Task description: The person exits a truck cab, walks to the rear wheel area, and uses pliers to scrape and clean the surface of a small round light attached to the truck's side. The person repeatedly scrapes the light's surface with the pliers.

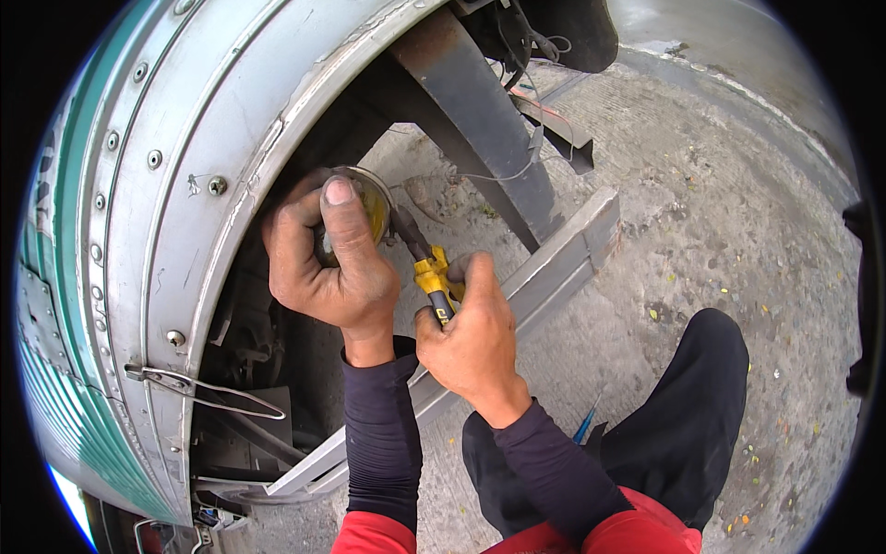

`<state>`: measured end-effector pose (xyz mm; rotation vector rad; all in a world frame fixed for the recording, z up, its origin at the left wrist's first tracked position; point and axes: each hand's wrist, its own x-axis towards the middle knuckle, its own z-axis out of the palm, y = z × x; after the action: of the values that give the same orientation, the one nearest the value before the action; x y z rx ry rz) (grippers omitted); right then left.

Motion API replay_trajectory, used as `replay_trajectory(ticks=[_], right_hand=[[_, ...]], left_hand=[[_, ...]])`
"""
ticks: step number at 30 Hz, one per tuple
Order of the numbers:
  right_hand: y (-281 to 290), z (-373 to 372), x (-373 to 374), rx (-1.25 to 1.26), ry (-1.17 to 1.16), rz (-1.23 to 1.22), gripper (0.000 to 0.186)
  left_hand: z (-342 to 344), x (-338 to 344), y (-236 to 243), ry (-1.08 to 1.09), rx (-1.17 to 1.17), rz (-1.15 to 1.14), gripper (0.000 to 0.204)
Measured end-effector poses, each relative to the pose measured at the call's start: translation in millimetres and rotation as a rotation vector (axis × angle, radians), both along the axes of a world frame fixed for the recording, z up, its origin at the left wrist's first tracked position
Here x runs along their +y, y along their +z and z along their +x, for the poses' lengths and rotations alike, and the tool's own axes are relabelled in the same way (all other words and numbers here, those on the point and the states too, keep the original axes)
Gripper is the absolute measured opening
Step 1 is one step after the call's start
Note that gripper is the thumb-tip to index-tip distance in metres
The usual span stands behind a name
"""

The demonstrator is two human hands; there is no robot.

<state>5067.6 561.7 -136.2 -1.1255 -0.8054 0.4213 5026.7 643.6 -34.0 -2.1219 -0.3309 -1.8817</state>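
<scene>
My left hand [328,268] is closed around a round part [377,201] with a metal rim and a yellow inside, near the dark opening in the vehicle body. My right hand [471,342] grips yellow and dark grey pliers [429,270], whose dark jaws reach to the right side of the round part; whether they clamp it is unclear. The riveted silver and green body panel [161,249] curves along the left, with a bent wire loop [231,404] attached low on it.
A dark metal bracket [471,120] with thin wires spans the opening above my hands. A metal rail [563,258] runs diagonally behind my right hand. The concrete ground [701,212] lies below, with my dark-trousered leg [683,397] at the right and a small blue tool [584,425] beside it.
</scene>
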Motion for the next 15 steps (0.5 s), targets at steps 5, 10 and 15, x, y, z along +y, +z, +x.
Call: replay_trajectory(ticks=[5,10,15], right_hand=[[2,-1,3,-0.042,0.064,-0.042,0.044],[1,13,3,-0.019,0.248,-0.08,0.043],[-12,20,13,0.057,0.337,0.028,0.035]], left_hand=[[2,-1,-1,-0.01,-0.02,-0.024,0.02],[1,-3,-2,-0.037,-0.03,-0.057,0.02],[0,-1,-2,-0.052,-0.013,-0.045,0.02]])
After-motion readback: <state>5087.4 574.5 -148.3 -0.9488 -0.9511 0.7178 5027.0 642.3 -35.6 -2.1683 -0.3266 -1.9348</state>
